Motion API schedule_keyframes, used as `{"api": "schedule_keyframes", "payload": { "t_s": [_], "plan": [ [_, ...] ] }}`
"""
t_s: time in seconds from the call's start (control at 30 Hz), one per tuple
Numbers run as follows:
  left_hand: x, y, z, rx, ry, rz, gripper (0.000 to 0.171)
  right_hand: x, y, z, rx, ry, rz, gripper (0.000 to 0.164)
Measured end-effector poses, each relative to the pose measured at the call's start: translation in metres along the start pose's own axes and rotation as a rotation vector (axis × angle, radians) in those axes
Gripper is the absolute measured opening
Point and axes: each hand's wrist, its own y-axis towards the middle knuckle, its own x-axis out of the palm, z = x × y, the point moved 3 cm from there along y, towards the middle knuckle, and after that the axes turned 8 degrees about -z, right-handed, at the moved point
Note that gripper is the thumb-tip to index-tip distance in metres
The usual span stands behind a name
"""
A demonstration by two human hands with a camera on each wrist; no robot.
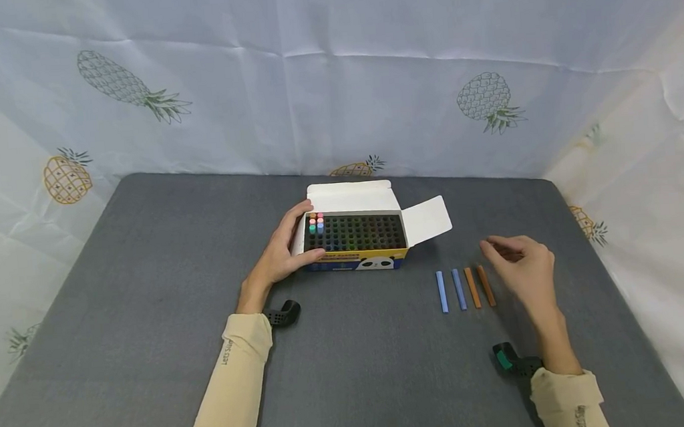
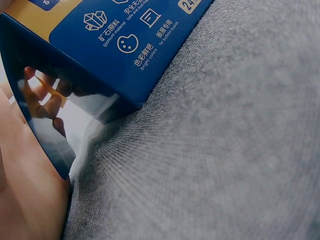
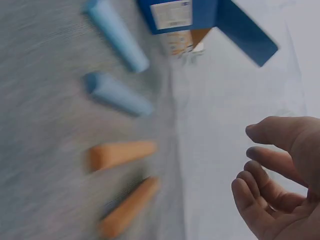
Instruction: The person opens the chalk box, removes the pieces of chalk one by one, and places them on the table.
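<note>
the left grip [image 1: 279, 252] spans the nearest end of the chalk box [image 1: 358, 260], thumb along the front wall and fingers at the back corner, so it has hold of the box and is parted about as wide as that end. probably it clasps there to stop the box sliding on the grey counter [image 1: 359, 359], and a hold from the side leaves the top uncovered.

beyond the left grip and to its right the white lid [image 1: 353, 196] is folded back, and a side flap [image 1: 429, 221] juts out toward the right grip [image 1: 524, 269]; both seem turned away to keep the top easy to reach. close beside the left grip, six coloured chalks [image 1: 320, 221] stand upright in the black insert [image 1: 365, 238], grouped at that end, perhaps for order.

the right grip has hold of nothing that shows: thumb and forefinger bend toward each other with a small gap between, the other fingers loosely curled. just to its left, lying loose, come a brown-orange chalk [image 1: 486, 286], then an orange chalk [image 1: 472, 287], a blue chalk [image 1: 459, 289] and, furthest from it, a paler blue chalk [image 1: 441, 292]. they lie side by side without touching, presumably so fingertips can get round each one singly.
</note>
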Motion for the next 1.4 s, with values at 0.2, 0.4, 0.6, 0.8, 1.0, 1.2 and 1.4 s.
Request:
{"api": "schedule_keyframes", "payload": {
  "t_s": [0.2,0.4,0.6,0.8,1.0,1.2,1.4],
  "plan": [
    [0.0,0.0,-0.001,0.005,0.004,0.004,0.09,-0.002,0.015,-0.023,0.006,0.088,0.051,0.019],
    [0.0,0.0,-0.002,0.012,0.01,0.006,0.09,0.006,0.028,-0.05,-0.043,0.187,0.069,0.018],
    [0.0,0.0,-0.002,0.023,0.002,0.005,0.088,0.024,0.038,-0.076,-0.115,0.284,0.055,0.017],
    [0.001,-0.001,-0.001,0.026,0.003,0.001,0.088,0.051,0.047,-0.104,-0.192,0.33,-0.023,0.018],
    [0.0,-0.001,0.0,0.038,0.02,0.008,0.09,0.081,0.053,-0.127,-0.227,0.384,-0.104,0.019],
    [-0.001,-0.001,-0.002,0.033,0.025,0.01,0.09,0.119,0.053,-0.144,-0.262,0.399,-0.214,0.021],
    [0.0,0.0,-0.003,0.071,0.018,0.009,0.089,0.153,0.05,-0.155,-0.289,0.368,-0.305,0.02]
  ]
}}
